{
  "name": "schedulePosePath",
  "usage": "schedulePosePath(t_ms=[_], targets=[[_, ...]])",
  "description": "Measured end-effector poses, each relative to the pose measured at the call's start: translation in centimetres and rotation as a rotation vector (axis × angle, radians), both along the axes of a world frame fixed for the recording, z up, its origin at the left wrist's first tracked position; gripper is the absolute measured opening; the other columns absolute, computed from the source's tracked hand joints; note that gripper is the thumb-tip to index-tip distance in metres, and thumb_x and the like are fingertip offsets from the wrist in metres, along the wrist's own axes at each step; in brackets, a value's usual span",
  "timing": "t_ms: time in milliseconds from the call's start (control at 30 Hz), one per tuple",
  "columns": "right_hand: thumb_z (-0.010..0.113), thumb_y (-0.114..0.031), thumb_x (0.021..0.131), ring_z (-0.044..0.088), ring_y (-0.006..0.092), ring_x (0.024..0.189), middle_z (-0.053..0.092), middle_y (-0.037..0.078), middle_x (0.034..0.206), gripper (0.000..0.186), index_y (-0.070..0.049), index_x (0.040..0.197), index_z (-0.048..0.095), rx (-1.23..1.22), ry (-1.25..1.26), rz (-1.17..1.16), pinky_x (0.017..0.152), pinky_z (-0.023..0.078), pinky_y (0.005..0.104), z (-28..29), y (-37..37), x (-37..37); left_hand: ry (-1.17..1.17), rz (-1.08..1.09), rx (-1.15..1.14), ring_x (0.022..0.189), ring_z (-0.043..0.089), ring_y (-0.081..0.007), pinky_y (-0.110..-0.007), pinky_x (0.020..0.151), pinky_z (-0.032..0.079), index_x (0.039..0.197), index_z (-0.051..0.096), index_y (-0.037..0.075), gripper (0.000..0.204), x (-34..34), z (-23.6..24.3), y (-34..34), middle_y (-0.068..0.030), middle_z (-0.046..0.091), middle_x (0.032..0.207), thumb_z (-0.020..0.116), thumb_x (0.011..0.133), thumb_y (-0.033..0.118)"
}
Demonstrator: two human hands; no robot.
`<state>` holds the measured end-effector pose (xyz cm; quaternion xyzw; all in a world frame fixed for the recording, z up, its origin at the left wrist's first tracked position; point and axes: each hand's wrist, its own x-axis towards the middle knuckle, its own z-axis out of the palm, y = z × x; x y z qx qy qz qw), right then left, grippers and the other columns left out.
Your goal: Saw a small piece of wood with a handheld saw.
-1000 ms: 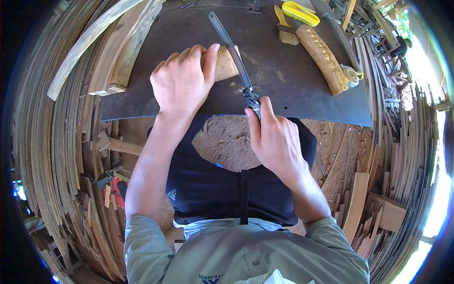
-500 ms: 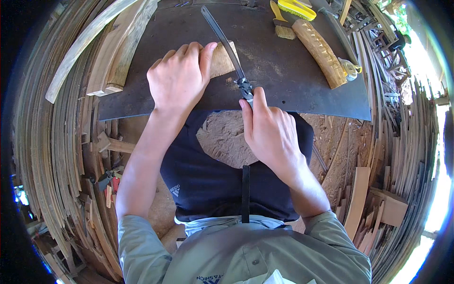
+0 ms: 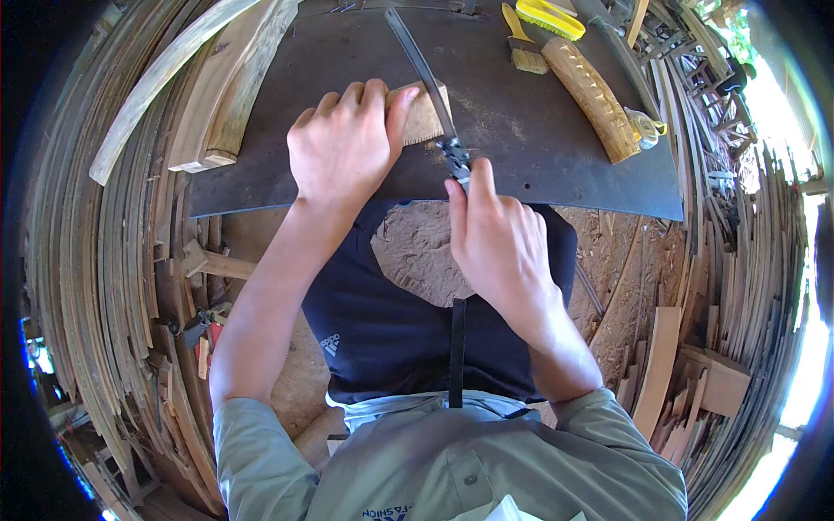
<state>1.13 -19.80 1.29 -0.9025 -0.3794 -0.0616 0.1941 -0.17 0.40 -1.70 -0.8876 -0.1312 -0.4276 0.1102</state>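
Note:
My left hand point(image 3: 343, 143) is closed over a small pale wooden block point(image 3: 424, 113) lying on the dark worktable point(image 3: 278, 104), its fingertips mostly hidden. A long, narrow metal saw point(image 3: 413, 54) crosses the right part of the block diagonally, with its tip toward the far side of the table. My right hand point(image 3: 495, 243) is wrapped round the saw's taped dark handle at the table's near edge, thumb along its left side. Fine pale sawdust is scattered on the tabletop to the right of the block.
A carved wooden piece point(image 3: 591, 100), a flat paintbrush point(image 3: 521, 43), a yellow brush point(image 3: 549, 19) and a tape measure point(image 3: 645, 130) sit at the right. Planks point(image 3: 217, 95) rest at the table's left. Stacked strips point(image 3: 104, 286) line both sides; boards point(image 3: 660, 365) stand lower right.
The saw and my right hand have moved away from me, up the picture, over the last second. My left hand and the block appear slightly farther right and up, partly with the view shifting.

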Motion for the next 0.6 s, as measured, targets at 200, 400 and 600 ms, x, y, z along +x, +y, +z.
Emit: schedulePosePath(t_ms=[200, 400, 600], targets=[[0.054, -0.028, 0.114, 0.07, 0.0385, 0.05, 0.065, 0.018, 0.056, 0.027, 0.0, 0.112, 0.055, -0.021, 0.031, 0.011, 0.045, 0.055, 0.0477, -0.2, -0.2, -0.1, 0.059, -0.027, -0.033, 0.065, 0.073, -0.0221, -0.036, 0.055, 0.056, 0.083, 0.067, 0.016, 0.035, -0.5, 0.0, -0.1, -0.0022, 0.07, 0.073, 0.067, 0.107, 0.041], [0.054, -0.028, 0.113, 0.069, 0.0391, 0.049, 0.064, 0.018, 0.055, 0.028, 0.0, 0.112, 0.055, 0.059, -0.042, 0.003, 0.045, 0.055, 0.0482, -0.4, -0.1, 0.4, 0.102, -0.044, -0.066, 0.069, 0.069, -0.0248, -0.038, 0.059, 0.055, 0.084, 0.062, 0.013, 0.035, -0.8, 0.8, -0.4, -0.0047, 0.066, 0.076, 0.067, 0.105, 0.04], [0.057, -0.028, 0.113, 0.068, 0.0383, 0.048, 0.062, 0.016, 0.054, 0.027, -0.002, 0.106, 0.053, 0.054, 0.036, 0.043, 0.043, 0.053, 0.0481, -0.7, -1.3, 0.6, 0.169, -0.127, -0.222, 0.075, 0.073, -0.0257, -0.04, 0.065, 0.057, 0.09, 0.065, 0.01, 0.031, -1.4, 1.5, -0.7, -0.0062, 0.071, 0.081, 0.067, 0.106, 0.036]])
